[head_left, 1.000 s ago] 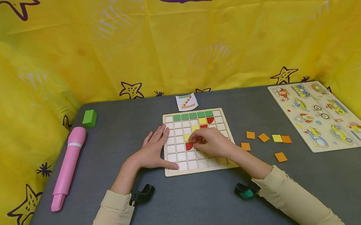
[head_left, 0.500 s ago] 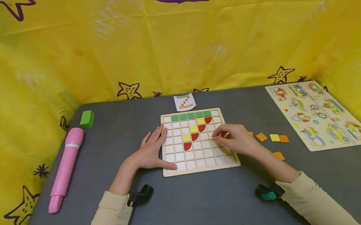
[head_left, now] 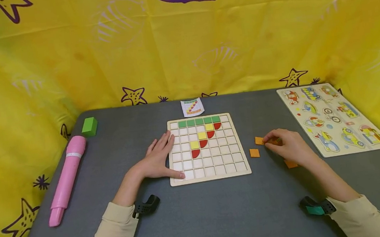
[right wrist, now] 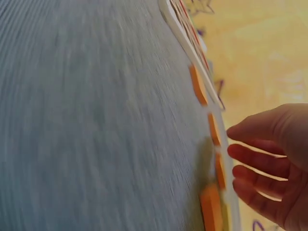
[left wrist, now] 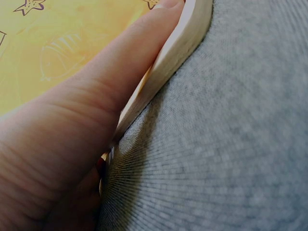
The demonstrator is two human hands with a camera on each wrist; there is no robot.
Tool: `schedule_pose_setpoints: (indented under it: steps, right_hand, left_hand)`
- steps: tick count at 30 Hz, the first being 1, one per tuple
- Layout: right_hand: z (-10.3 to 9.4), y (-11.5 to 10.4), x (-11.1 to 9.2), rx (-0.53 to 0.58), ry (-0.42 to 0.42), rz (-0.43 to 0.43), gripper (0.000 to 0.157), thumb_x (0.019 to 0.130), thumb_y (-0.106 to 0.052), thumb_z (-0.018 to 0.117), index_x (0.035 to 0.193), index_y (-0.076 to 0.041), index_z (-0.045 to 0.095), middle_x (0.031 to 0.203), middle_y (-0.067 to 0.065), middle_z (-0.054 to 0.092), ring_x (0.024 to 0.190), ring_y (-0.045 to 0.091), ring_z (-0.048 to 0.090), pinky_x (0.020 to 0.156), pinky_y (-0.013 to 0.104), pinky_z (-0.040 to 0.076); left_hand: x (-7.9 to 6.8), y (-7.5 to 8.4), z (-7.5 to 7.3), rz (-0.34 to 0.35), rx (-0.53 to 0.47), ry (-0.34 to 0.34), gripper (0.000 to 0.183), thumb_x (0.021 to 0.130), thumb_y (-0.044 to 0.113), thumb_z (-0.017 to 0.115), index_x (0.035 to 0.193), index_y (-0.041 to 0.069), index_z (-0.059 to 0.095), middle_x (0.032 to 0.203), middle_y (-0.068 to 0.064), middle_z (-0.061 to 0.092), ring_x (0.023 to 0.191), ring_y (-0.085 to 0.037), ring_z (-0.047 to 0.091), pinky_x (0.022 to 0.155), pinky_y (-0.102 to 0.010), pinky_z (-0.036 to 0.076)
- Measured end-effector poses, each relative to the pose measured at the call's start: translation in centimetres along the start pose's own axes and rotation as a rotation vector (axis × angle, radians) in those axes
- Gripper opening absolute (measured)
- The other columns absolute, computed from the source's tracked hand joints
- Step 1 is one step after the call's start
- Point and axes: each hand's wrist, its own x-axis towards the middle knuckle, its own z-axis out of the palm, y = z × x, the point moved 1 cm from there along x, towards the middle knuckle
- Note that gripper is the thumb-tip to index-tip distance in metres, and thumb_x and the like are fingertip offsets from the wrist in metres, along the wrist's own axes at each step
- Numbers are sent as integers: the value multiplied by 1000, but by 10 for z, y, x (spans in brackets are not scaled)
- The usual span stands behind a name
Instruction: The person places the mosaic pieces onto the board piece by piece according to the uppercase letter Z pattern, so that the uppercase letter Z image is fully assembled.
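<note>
Grid board (head_left: 207, 161) lies in the middle of the gray table (head_left: 210, 216), the left hand (head_left: 158, 162) spread on its left edge. Next come orange squares (head_left: 254, 153), then the right hand (head_left: 288, 146), fingers loosely bent beside them.

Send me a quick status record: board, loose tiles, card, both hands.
Board: five green tiles in the far row; three yellow squares and four red quarter-circles below
Loose: several orange tiles, right of the board
Card: beyond the board, coloured pattern
Left hand: spread, resting on the board's left edge
Right hand: at the orange tiles; none visibly held
</note>
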Motion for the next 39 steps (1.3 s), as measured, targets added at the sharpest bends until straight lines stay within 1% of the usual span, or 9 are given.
schedule_pose_setpoints:
  steps: [6, 9, 14, 19, 23, 28, 31, 35, 39]
  right_hand:
    - [-18, 17, -13, -36, -27, 16, 18, 84, -1, 71, 102, -2, 71, 101, 14, 68, 94, 35, 62, 77, 50, 48]
    - [-24, 23, -18, -55, -46, 16, 24, 81, 3, 69, 105, 1, 69, 105, 18, 67, 98, 39, 60, 80, 54, 46]
    - [-29, 31, -20, -74, -89, 29, 29, 78, 4, 70, 107, 4, 67, 103, 19, 67, 94, 38, 60, 81, 54, 45]
    - [-28, 32, -20, -67, -82, 50, 27, 82, -6, 76, 107, 1, 67, 100, 16, 68, 89, 32, 62, 77, 49, 48]
    - [-26, 31, -21, -61, -68, 59, 30, 82, -15, 79, 106, -1, 68, 96, 11, 68, 85, 27, 61, 74, 45, 47]
    - [-25, 29, -23, -67, -49, 49, 28, 81, -16, 80, 102, -3, 68, 89, 6, 66, 77, 21, 58, 67, 35, 45]
    - [-24, 25, -22, -52, -25, 46, 26, 81, -15, 80, 101, -5, 68, 87, 4, 67, 75, 19, 59, 64, 31, 45]
    - [-20, 13, -17, -11, -14, 49, 24, 82, -16, 79, 102, -6, 68, 91, 6, 69, 79, 21, 62, 66, 32, 50]
    - [-12, -4, -7, 30, -41, 52, 26, 83, -19, 79, 103, -7, 68, 93, 5, 69, 82, 22, 63, 70, 35, 51]
  left_hand:
    - [0, 0, 0, -3, -1, 4, 129, 70, 67, 76, 157, 5, 3, 163, -12, -8, 149, -27, -6, 115, -52, -3]
    - [0, 1, -1, -3, -5, 4, 130, 69, 67, 76, 157, 5, 3, 163, -12, -8, 149, -27, -6, 114, -53, -3]
    - [-1, 2, -2, -1, -11, 5, 130, 69, 67, 77, 157, 4, 4, 163, -13, -8, 149, -28, -6, 114, -53, -3]
    - [0, 2, -1, -2, -2, 4, 130, 69, 66, 77, 157, 5, 3, 163, -12, -8, 149, -27, -6, 115, -52, -3]
    - [1, 1, 0, -2, -2, 4, 130, 69, 66, 77, 157, 5, 3, 163, -12, -8, 149, -27, -6, 115, -52, -3]
    - [0, 1, 1, -1, 0, 5, 130, 69, 66, 77, 157, 5, 4, 163, -12, -8, 149, -27, -5, 115, -52, -3]
    - [0, 1, 1, 2, 1, 7, 130, 69, 66, 77, 157, 5, 4, 163, -12, -7, 149, -27, -5, 115, -52, -2]
    - [0, 0, 1, 1, 1, 9, 130, 69, 66, 77, 157, 5, 4, 163, -12, -7, 149, -27, -5, 115, -52, -3]
    - [1, 0, 1, -7, 5, 4, 130, 69, 67, 76, 157, 6, 3, 163, -11, -8, 149, -26, -6, 115, -51, -3]
